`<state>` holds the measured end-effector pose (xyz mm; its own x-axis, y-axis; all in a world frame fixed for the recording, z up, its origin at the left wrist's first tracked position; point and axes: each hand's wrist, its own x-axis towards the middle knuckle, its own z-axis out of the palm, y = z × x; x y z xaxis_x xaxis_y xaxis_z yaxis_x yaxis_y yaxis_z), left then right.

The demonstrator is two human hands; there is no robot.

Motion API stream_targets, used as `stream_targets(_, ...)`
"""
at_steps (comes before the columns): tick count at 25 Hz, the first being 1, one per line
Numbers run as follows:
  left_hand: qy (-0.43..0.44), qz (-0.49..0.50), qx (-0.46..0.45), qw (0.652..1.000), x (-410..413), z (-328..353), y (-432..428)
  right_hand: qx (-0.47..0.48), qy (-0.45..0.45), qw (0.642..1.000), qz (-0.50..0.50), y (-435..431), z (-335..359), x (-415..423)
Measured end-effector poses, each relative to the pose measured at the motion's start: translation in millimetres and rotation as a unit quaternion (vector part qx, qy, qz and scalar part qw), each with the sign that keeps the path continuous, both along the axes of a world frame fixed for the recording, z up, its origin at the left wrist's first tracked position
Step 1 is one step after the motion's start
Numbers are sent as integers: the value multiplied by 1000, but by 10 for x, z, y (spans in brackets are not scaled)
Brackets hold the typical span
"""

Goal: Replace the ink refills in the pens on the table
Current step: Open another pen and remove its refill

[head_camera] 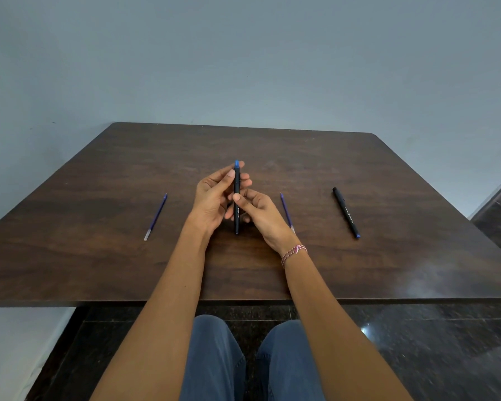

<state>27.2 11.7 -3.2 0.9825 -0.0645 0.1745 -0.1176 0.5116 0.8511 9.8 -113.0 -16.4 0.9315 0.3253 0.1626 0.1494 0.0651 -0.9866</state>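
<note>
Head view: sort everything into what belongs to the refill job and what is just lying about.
Job:
black pen, gripped by left hand and right hand
refill on the left
refill beside the right hand
second black pen, far right

Just there:
table
bracelet on right wrist

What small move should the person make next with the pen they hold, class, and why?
Probably twist the two halves of the held pen apart to open it. The left hand grips its upper part near the blue end, the right hand pinches it lower down, and it looks unopened. The left refill and the right refill lie ready on the table.
</note>
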Motion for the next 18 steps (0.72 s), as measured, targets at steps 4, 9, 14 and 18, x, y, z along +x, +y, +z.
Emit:
stream_targets(4,17,29,-15,999,-2,-31,-16,-12,-2,1000,9,-5,-6,-28)
stream_targets(9,13,76,-17,997,12,16,-26,-15,-11,1000,1,5,11,-26)
stream_targets(14,4,48,-19,999,53,-7,1,-13,-15,1000,-6,3,-3,-17)
stream_targets(18,21,-24,-47,998,46,-24,35,-11,-12,1000,-17,-7,-6,-7)
